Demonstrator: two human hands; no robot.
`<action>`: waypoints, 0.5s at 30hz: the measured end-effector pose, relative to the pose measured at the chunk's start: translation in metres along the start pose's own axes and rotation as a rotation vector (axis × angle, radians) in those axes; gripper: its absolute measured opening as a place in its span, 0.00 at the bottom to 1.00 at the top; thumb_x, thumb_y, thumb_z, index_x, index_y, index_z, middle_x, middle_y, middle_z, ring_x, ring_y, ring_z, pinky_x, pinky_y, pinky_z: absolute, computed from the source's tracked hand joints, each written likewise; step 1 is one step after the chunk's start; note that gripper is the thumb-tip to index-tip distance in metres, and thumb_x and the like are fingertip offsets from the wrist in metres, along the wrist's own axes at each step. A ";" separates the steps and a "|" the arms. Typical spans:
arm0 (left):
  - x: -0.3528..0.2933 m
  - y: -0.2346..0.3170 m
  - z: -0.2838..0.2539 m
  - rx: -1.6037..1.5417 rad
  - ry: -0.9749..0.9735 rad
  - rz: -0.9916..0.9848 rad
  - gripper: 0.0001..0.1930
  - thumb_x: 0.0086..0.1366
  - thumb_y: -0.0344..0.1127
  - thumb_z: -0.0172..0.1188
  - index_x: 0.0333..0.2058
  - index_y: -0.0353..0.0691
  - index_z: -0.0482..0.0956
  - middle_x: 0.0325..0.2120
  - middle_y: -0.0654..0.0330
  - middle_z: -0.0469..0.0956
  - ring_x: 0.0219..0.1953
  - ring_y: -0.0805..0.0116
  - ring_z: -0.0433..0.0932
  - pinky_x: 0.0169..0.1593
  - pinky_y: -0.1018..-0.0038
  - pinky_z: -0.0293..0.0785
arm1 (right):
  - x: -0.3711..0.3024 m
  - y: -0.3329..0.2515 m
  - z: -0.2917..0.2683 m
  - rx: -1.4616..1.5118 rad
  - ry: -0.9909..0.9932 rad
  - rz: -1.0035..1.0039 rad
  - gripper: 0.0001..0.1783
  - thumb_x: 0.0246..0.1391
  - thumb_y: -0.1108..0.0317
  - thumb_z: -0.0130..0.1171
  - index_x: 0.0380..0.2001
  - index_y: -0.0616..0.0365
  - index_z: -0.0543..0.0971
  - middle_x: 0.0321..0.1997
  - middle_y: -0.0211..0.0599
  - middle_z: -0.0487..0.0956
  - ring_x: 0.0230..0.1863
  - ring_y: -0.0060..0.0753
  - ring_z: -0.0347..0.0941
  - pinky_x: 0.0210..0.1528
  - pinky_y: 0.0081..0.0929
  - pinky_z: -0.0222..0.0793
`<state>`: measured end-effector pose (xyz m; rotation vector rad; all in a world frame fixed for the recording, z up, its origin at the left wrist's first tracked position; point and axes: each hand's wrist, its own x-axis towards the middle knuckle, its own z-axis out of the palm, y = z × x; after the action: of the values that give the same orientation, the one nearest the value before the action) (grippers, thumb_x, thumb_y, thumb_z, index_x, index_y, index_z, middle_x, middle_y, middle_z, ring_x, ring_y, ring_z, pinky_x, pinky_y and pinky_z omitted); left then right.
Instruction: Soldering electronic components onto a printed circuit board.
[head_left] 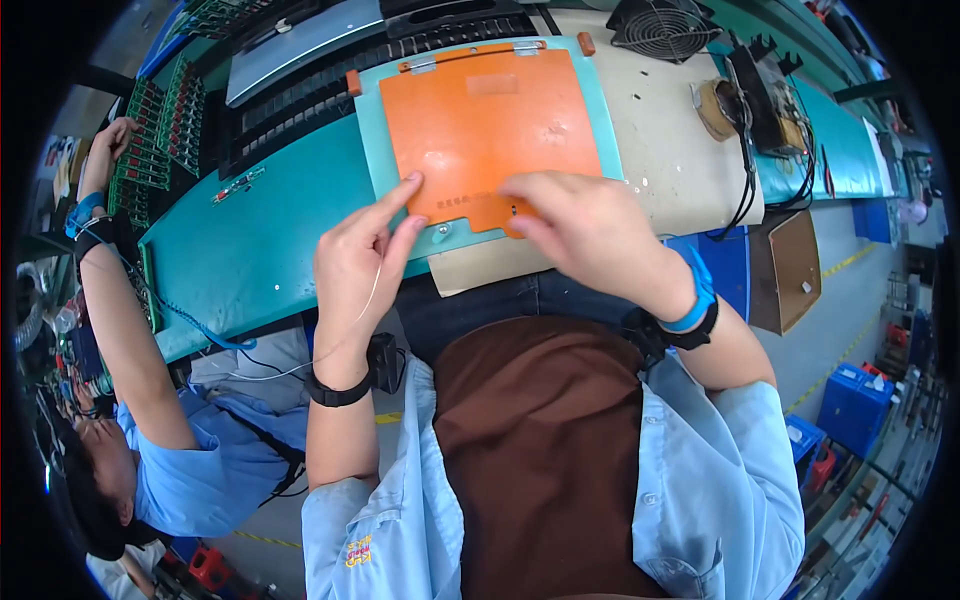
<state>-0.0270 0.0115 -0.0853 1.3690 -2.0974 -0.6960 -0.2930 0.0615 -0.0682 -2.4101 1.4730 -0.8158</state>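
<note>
In front of me lies a flat fixture with a pale green base [374, 150] and an orange hinged cover [500, 120] lying down on it. Metal hinges run along the cover's far edge. My left hand [355, 265] is open at the near left corner, its index finger and thumb apart and touching the orange edge. My right hand [595, 225] bends its thumb and fingers about the tab at the cover's near edge, with a small dark spot between them. What lies under the cover is hidden.
On the left a co-worker's hand [118, 135] touches green circuit boards [150, 150]. A small circuit assembly [238, 186] lies on the green mat [240, 270]. A fan [662, 28] and a black device with cables [765, 110] stand at the right. Below sits a cardboard box [785, 270].
</note>
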 end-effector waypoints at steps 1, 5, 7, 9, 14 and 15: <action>0.002 0.001 0.003 -0.007 -0.012 0.006 0.21 0.65 0.35 0.71 0.57 0.55 0.86 0.20 0.59 0.73 0.19 0.70 0.65 0.27 0.70 0.67 | 0.008 -0.007 0.006 -0.005 0.000 0.014 0.21 0.59 0.67 0.66 0.56 0.51 0.76 0.37 0.37 0.86 0.35 0.49 0.83 0.36 0.40 0.79; -0.001 -0.007 -0.004 0.058 0.032 -0.049 0.19 0.64 0.34 0.71 0.55 0.52 0.87 0.23 0.56 0.78 0.21 0.66 0.73 0.29 0.70 0.72 | 0.029 -0.022 0.030 0.008 -0.083 -0.122 0.27 0.57 0.67 0.66 0.60 0.51 0.74 0.36 0.40 0.84 0.34 0.48 0.83 0.36 0.41 0.79; -0.003 -0.027 0.004 -0.165 0.189 0.172 0.17 0.64 0.34 0.71 0.52 0.49 0.88 0.28 0.52 0.84 0.27 0.56 0.83 0.33 0.66 0.78 | 0.045 -0.032 0.049 -0.056 -0.027 -0.189 0.29 0.56 0.68 0.65 0.62 0.52 0.72 0.33 0.41 0.83 0.32 0.48 0.82 0.34 0.43 0.78; -0.001 -0.011 -0.003 -0.109 0.084 0.102 0.10 0.64 0.35 0.68 0.44 0.45 0.88 0.34 0.50 0.86 0.37 0.46 0.85 0.39 0.59 0.82 | 0.044 -0.030 0.053 -0.080 -0.142 -0.139 0.30 0.56 0.69 0.63 0.63 0.53 0.71 0.33 0.43 0.83 0.31 0.49 0.83 0.31 0.44 0.78; -0.007 -0.010 -0.004 -0.101 0.069 0.128 0.13 0.63 0.39 0.69 0.47 0.53 0.88 0.31 0.55 0.85 0.33 0.50 0.85 0.35 0.59 0.80 | 0.045 -0.041 0.060 -0.089 -0.075 -0.155 0.21 0.58 0.72 0.61 0.54 0.54 0.73 0.28 0.45 0.83 0.24 0.55 0.80 0.25 0.50 0.74; -0.012 -0.013 -0.013 -0.068 0.107 0.116 0.13 0.63 0.39 0.69 0.47 0.53 0.88 0.31 0.55 0.85 0.33 0.50 0.85 0.35 0.59 0.80 | 0.046 -0.043 0.062 -0.072 -0.117 -0.112 0.17 0.57 0.73 0.61 0.51 0.54 0.73 0.28 0.45 0.83 0.25 0.55 0.80 0.25 0.50 0.74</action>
<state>-0.0055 0.0167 -0.0862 1.2109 -2.0318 -0.6262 -0.2096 0.0353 -0.0847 -2.5655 1.3574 -0.6416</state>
